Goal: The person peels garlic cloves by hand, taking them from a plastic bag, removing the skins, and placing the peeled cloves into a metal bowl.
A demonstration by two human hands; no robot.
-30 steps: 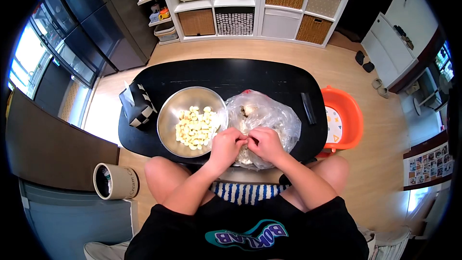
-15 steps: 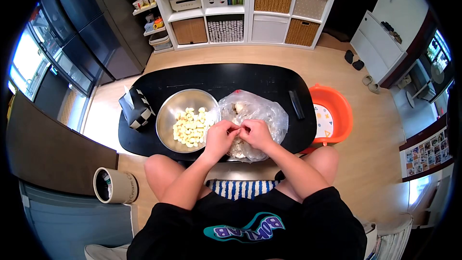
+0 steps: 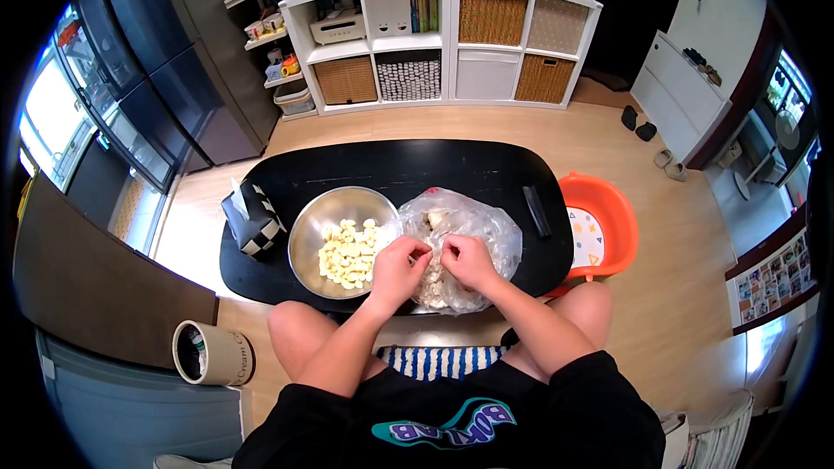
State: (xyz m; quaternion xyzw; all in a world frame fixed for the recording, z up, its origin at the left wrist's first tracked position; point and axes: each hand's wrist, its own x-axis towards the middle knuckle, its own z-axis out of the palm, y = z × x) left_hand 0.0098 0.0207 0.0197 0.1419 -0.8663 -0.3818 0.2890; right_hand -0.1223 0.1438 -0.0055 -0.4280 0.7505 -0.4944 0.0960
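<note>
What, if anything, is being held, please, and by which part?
It cannot be told: the left hand and right hand, curled above the plastic bag, could hide something small.

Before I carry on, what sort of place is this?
Most likely a home's living area: there's a low black table, a white cube shelf holding woven baskets, and a tissue box on the table.

checkered tissue box [image 3: 252, 223] | orange tub [image 3: 622, 226] | white shelf [image 3: 450, 43] | beige bin [image 3: 229, 358]

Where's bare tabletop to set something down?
Free: far strip of black table, beyond bowl and bag; smaller patch, near right corner, by bag and dark object. Crowded: near middle, left hand and right hand over bag, bowl alongside.
</note>
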